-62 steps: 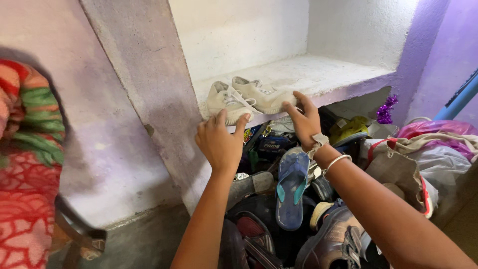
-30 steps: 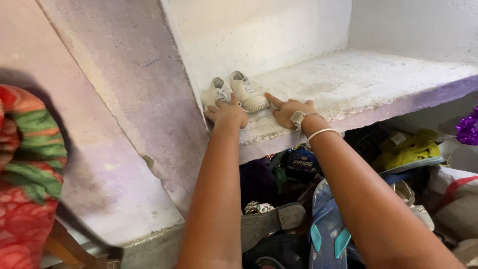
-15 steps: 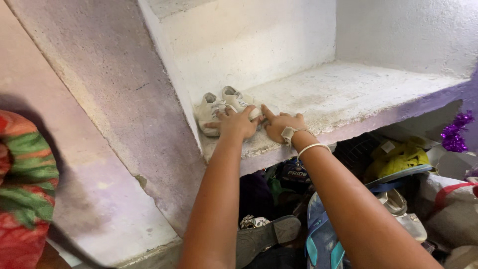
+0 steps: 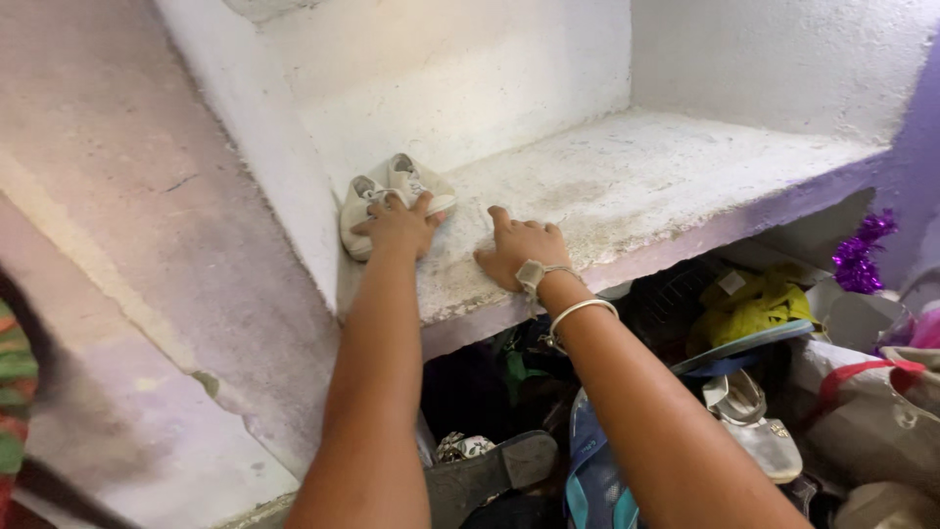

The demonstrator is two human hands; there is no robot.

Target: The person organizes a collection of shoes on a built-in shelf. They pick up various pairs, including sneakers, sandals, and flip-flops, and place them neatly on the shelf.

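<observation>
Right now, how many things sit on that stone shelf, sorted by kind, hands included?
White shoes: 2, side by side in the shelf's left corner, and.
Hands: 2; the left hand lies on the shoes, and the right hand rests flat on the bare shelf.
Total: 4

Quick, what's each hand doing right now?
Left hand: open, fingers resting on the small white shoes.
Right hand: open, flat on the concrete shelf, holding nothing.
</observation>
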